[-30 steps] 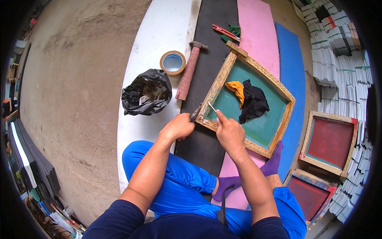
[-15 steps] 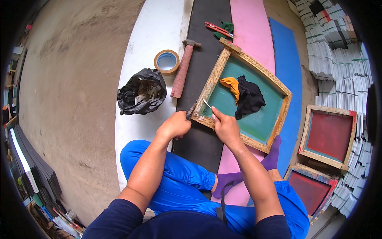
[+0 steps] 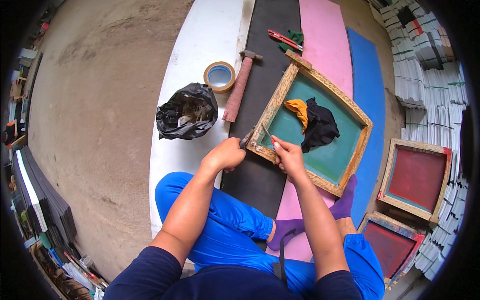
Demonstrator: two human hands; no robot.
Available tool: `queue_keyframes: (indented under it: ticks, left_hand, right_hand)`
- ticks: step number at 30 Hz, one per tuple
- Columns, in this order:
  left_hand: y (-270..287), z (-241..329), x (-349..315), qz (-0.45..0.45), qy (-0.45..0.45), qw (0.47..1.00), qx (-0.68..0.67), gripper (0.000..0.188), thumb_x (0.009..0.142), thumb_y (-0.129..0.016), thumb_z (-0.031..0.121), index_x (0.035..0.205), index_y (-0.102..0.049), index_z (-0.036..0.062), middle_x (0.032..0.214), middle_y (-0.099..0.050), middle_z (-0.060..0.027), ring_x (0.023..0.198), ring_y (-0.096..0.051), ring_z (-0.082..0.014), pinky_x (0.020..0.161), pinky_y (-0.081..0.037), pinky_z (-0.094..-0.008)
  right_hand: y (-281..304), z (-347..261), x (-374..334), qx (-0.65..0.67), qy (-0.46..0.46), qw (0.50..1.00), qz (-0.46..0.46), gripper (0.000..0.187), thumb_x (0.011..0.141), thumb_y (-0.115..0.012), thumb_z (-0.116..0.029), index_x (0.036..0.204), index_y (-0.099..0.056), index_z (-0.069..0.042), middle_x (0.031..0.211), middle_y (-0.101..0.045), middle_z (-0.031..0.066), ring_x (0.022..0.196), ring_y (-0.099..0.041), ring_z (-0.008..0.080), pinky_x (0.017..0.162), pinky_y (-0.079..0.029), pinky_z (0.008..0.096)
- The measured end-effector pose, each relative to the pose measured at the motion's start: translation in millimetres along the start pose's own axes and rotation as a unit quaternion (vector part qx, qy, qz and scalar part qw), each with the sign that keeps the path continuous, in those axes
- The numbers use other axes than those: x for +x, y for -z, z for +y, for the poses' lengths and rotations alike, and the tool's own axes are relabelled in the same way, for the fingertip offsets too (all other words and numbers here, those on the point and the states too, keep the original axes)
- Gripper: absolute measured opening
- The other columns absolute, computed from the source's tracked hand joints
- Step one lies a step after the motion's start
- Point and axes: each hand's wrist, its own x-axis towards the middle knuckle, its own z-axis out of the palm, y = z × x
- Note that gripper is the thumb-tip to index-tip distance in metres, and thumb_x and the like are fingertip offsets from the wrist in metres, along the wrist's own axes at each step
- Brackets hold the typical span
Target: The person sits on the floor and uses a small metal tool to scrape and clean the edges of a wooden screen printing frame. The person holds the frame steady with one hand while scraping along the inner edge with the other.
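Observation:
A wooden screen-printing frame (image 3: 361, 134) with green mesh lies tilted before me. My left hand (image 3: 226, 153) is closed around a dark-handled tool (image 3: 247, 137), whose end meets the frame's near left corner; its kind does not show clearly. Between the fingers of my right hand (image 3: 290, 159) is a thin metal tool (image 3: 266, 130), pointing at the inner edge of that corner. The right wrist passes over the frame's near rail. A black cloth (image 3: 321, 125) and a yellow-orange cloth (image 3: 298, 111) rest on the mesh.
Left of the frame are a hammer (image 3: 239, 90) with a wrapped handle, a tape roll (image 3: 219, 77) and an open black plastic bag (image 3: 188, 111). A red cutter (image 3: 285, 39) lies beyond. Two red-mesh frames (image 3: 418, 175) and stacked white sheets (image 3: 422, 85) stand on the right.
The right hand's tool has swung to a slightly steeper angle at the frame's corner. My left hand keeps its grip there. The whole view has shifted slightly.

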Motion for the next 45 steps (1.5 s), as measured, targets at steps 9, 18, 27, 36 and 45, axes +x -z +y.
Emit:
queue_keyframes:
  ticks: [9,18,27,36,45]
  left_hand:
    - [4,1,1,-0.015,0.011,1.000,-0.011,0.030,0.079,-0.049,0.007,0.099,-0.060,-0.0129,0.068,-0.067,-0.0202,0.054,-0.068,-0.0283,0.048,-0.053,-0.0406]
    - [4,0,1,-0.014,0.008,1.000,-0.013,0.029,0.078,-0.048,0.007,0.094,-0.061,-0.0134,0.065,-0.067,-0.0210,0.054,-0.068,-0.0294,0.050,-0.054,-0.0409]
    - [3,1,-2,-0.016,0.006,1.000,-0.009,0.031,0.080,-0.048,0.006,0.098,-0.061,-0.0145,0.065,-0.066,-0.0209,0.053,-0.067,-0.0291,0.048,-0.053,-0.0407]
    - [3,5,-4,-0.015,0.002,1.000,-0.004,0.031,0.080,-0.048,0.006,0.099,-0.061,-0.0154,0.065,-0.067,-0.0210,0.053,-0.068,-0.0296,0.049,-0.054,-0.0409]
    - [6,-1,-1,-0.020,-0.002,1.000,-0.009,0.027,0.078,-0.049,0.007,0.092,-0.061,-0.0129,0.066,-0.067,-0.0190,0.055,-0.069,-0.0284,0.049,-0.055,-0.0409]
  right_hand:
    - [2,-17,-4,-0.253,0.212,0.933,0.141,0.032,0.099,-0.062,-0.026,0.129,-0.071,-0.017,0.080,-0.072,0.0131,0.080,-0.072,0.0323,0.074,-0.056,0.0450]
    - [-8,-46,-15,-0.454,0.170,0.863,0.144,0.029,0.096,-0.063,-0.028,0.124,-0.073,-0.025,0.083,-0.070,0.0152,0.076,-0.070,0.0367,0.070,-0.057,0.0489]
    - [-28,-66,-22,-0.591,0.122,0.786,0.138,0.031,0.096,-0.061,-0.026,0.125,-0.072,-0.023,0.081,-0.070,0.0158,0.073,-0.070,0.0385,0.068,-0.058,0.0490]
    - [-7,-44,-4,-0.358,0.138,0.918,0.099,0.030,0.097,-0.063,-0.023,0.125,-0.072,-0.018,0.095,-0.073,0.0216,0.087,-0.071,0.0419,0.078,-0.058,0.0460]
    - [-8,-38,-4,-0.491,0.210,0.834,0.140,0.030,0.096,-0.066,-0.026,0.125,-0.072,-0.025,0.077,-0.068,0.0137,0.073,-0.068,0.0356,0.066,-0.055,0.0474]
